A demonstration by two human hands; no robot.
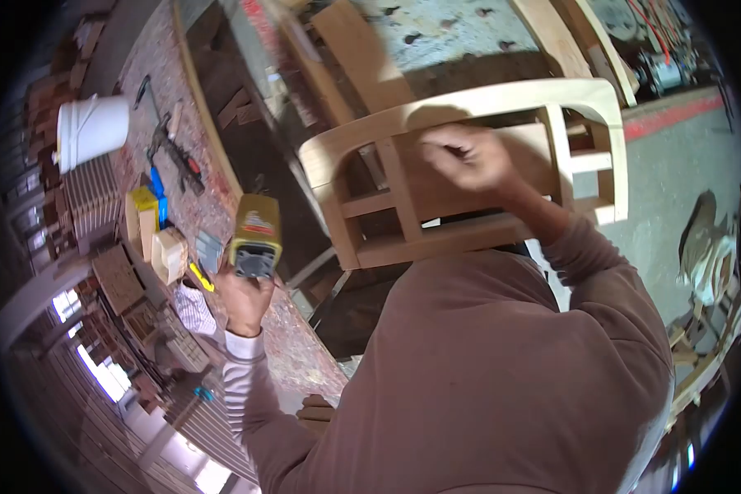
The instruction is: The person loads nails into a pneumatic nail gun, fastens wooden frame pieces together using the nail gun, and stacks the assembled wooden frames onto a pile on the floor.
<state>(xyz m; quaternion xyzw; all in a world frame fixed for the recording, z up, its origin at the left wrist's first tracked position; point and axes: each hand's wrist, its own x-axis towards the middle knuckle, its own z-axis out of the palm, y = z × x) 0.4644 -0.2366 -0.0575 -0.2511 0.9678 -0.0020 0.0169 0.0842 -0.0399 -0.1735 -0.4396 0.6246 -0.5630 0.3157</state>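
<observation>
A wooden frame [407,200] with a curved top rail and several crosspieces lies in front of my body. Over its middle is my right hand [469,160], fingers curled together; whether anything small is between them is hidden. To the left, my left hand [247,305] grips a yellow-gold tool with a dark end [256,230], held above the edge of the red-stained bench [305,358]. Beside that hand are a grey block [209,249] and a yellow cutter [201,277].
A white bucket [93,132], a hammer-like tool [173,152], a yellow box [142,216] and a striped cloth [193,311] are on the left. Boards [362,62] lie beyond the frame. A machine [663,74] stands at upper right.
</observation>
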